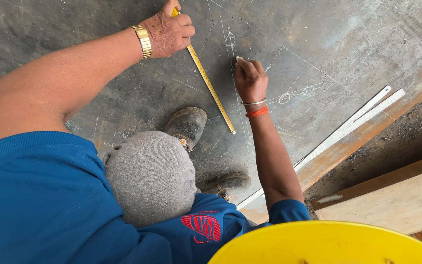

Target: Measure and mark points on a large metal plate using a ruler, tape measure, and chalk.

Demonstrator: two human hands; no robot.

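On the dark metal sheet (123,93), a yellow tape measure (211,90) is lying stretched out, and the left hand (168,33) is closing its fingers around its top end. Just beside it, the right hand (250,78) is pinching a small piece of chalk (237,59) against the sheet. A long metal ruler (352,122) is lying well apart, near the sheet's edge.

A yellow flexible tape measure (210,85) lay on the dark scratched steel plate (348,44), left of a long silvery metal straightedge (348,124) near the plate's right edge.
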